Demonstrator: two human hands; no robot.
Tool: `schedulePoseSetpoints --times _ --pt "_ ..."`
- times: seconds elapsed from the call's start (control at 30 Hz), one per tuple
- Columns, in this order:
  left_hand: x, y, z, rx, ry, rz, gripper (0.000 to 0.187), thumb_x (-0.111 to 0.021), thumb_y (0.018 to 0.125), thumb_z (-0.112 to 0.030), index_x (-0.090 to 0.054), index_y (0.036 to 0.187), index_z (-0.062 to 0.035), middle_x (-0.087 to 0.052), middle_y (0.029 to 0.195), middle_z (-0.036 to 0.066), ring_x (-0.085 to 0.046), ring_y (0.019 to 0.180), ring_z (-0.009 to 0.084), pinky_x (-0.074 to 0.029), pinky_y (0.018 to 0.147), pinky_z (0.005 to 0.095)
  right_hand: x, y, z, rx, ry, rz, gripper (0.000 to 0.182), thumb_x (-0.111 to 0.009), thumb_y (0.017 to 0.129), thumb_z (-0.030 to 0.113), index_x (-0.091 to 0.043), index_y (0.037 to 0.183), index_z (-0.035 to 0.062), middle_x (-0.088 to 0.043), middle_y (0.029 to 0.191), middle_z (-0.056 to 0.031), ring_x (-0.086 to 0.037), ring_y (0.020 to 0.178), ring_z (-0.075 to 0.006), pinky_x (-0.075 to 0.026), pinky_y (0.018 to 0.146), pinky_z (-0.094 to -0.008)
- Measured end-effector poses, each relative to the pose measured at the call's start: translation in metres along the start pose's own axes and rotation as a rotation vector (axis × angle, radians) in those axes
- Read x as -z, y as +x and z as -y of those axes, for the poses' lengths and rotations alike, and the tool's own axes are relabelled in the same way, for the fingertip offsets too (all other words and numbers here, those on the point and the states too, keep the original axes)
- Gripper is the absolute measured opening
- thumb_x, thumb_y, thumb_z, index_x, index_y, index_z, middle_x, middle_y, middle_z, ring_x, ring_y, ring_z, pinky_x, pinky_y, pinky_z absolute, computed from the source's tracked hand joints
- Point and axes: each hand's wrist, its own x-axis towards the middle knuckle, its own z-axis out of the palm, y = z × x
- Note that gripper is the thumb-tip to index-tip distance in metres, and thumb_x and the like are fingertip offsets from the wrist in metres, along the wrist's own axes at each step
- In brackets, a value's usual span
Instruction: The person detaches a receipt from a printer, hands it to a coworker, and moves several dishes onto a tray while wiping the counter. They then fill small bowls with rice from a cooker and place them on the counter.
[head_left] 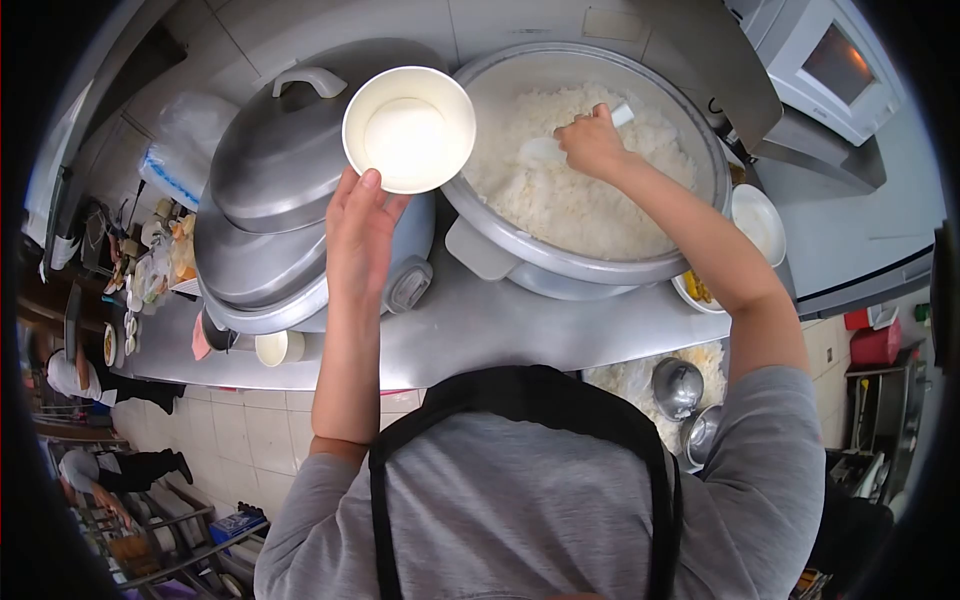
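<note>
My left hand (362,225) grips a white paper bowl (410,128) by its near side, thumb at the rim. The bowl is tilted toward me and I see nothing inside. It is held up between two large rice cookers. My right hand (592,143) is closed around a white rice paddle (543,150), whose handle end sticks out past my fist. The paddle's blade touches the cooked rice (600,200) in the right-hand open cooker (728,190). Part of the rice is hidden by my right hand and forearm.
A lidded cooker (290,150) stands at left on the steel counter (480,345). A paper cup (280,347) sits near the counter's front edge. White bowls (758,222) are right of the open cooker, below a white appliance (825,60). Two people (75,372) are far left.
</note>
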Motion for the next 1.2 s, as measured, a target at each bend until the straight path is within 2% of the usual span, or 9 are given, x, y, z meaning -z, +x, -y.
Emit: schedulePoseSetpoints --times 0.07,0.4,0.47,0.67,0.9,0.97,1.1,1.17,1.2 --pt "0.000 0.001 0.000 0.023 -0.016 -0.007 0.047 -0.055 0.082 -0.024 -0.039 0.118 0.0014 -0.049 0.113 0.009 -0.047 0.106 0.0168 -0.037 0.089 0.0324 0.001 0.001 0.006 -0.069 0.038 0.095 0.012 -0.050 0.066 0.008 -0.060 0.071 0.0098 -0.060 0.066 -0.0086 -0.056 0.066 -0.0223 -0.024 0.074 -0.0366" --pt "0.008 0.003 -0.004 0.007 -0.052 -0.011 0.043 -0.054 0.082 -0.024 -0.041 0.116 0.0005 -0.051 0.111 0.008 -0.049 0.103 0.0161 -0.039 0.087 0.0314 0.011 -0.005 0.015 -0.117 0.259 0.122 0.014 -0.047 0.069 0.009 -0.061 0.073 0.0094 -0.060 0.069 -0.0107 -0.057 0.069 -0.0238 -0.023 0.076 -0.0378" --pt "0.008 0.005 -0.002 0.010 -0.054 -0.015 0.042 -0.054 0.082 -0.023 -0.042 0.115 0.0001 -0.051 0.110 0.008 -0.049 0.103 0.0158 -0.039 0.087 0.0312 0.015 -0.005 0.019 -0.144 0.290 0.157 0.014 -0.052 0.075 0.011 -0.064 0.082 0.0127 -0.060 0.069 -0.0103 -0.055 0.072 -0.0222 -0.023 0.077 -0.0351" --pt "0.006 0.008 0.001 0.029 -0.032 0.001 0.039 -0.054 0.082 -0.022 -0.043 0.113 -0.0010 -0.052 0.108 0.007 -0.050 0.100 0.0144 -0.039 0.085 0.0310 0.017 -0.006 0.036 -0.097 0.310 0.246 0.016 -0.050 0.075 0.011 -0.064 0.082 0.0118 -0.060 0.068 -0.0097 -0.055 0.071 -0.0227 -0.024 0.077 -0.0345" --pt "0.004 0.012 -0.003 0.016 0.022 -0.004 0.044 -0.055 0.082 -0.024 -0.042 0.116 0.0008 -0.052 0.107 0.008 -0.050 0.099 0.0156 -0.036 0.089 0.0334 0.018 -0.024 0.037 -0.055 0.439 0.201 0.017 -0.048 0.073 0.010 -0.063 0.081 0.0117 -0.059 0.067 -0.0088 -0.054 0.071 -0.0233 -0.024 0.076 -0.0347" --pt "0.001 0.014 -0.002 0.023 0.025 -0.002 0.045 -0.055 0.082 -0.024 -0.041 0.116 0.0013 -0.052 0.107 0.009 -0.050 0.099 0.0161 -0.036 0.089 0.0339 0.016 -0.034 0.039 -0.004 0.526 0.160 0.012 -0.044 0.070 0.008 -0.054 0.063 0.0096 -0.054 0.061 -0.0098 -0.052 0.067 -0.0259 -0.023 0.071 -0.0361" --pt "-0.006 0.025 0.003 0.045 0.025 0.019 0.054 -0.058 0.079 -0.025 -0.035 0.120 0.0028 -0.052 0.104 0.010 -0.050 0.098 0.0172 -0.035 0.090 0.0350 0.025 -0.053 0.028 -0.027 0.538 0.227 0.011 -0.044 0.069 0.008 -0.052 0.062 0.0085 -0.053 0.061 -0.0097 -0.052 0.067 -0.0265 -0.024 0.069 -0.0372" --pt "-0.009 0.032 0.009 0.062 0.028 0.020 0.059 -0.060 0.078 -0.024 -0.033 0.122 0.0036 -0.053 0.102 0.010 -0.050 0.097 0.0173 -0.035 0.090 0.0355 0.029 -0.063 0.017 -0.065 0.549 0.297 0.010 -0.044 0.068 0.007 -0.051 0.061 0.0062 -0.055 0.062 -0.0092 -0.054 0.065 -0.0248 -0.027 0.073 -0.0409" --pt "-0.012 0.037 0.012 0.046 0.149 0.003 0.058 -0.059 0.079 -0.025 -0.033 0.122 0.0048 -0.051 0.107 0.012 -0.049 0.100 0.0187 -0.037 0.089 0.0359 0.032 -0.068 0.011 -0.070 0.545 0.297 0.010 -0.044 0.068 0.007 -0.051 0.061 0.0062 -0.055 0.062 -0.0092 -0.054 0.065 -0.0248 -0.027 0.073 -0.0409"
